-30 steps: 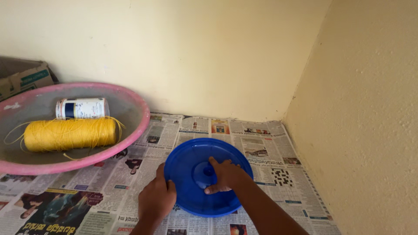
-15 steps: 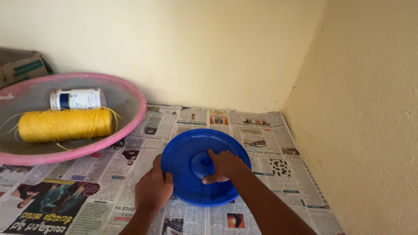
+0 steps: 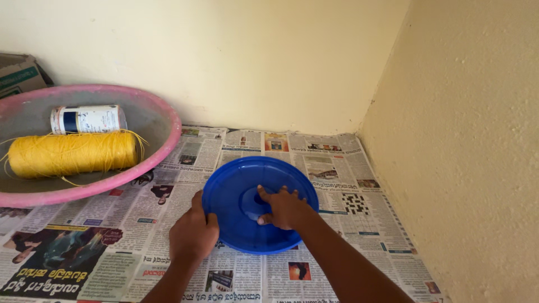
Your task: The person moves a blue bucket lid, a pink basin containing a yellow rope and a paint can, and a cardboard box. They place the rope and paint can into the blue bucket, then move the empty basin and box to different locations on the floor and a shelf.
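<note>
blue plastic dish on the newspaper near the wall corner, left hand curled on its left rim, right hand flat at centre (probably light, stiff, slippery; best gripped by rim).

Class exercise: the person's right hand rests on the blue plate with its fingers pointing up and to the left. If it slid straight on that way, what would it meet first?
Probably the plate's raised centre hub, just ahead of the right hand.
</note>
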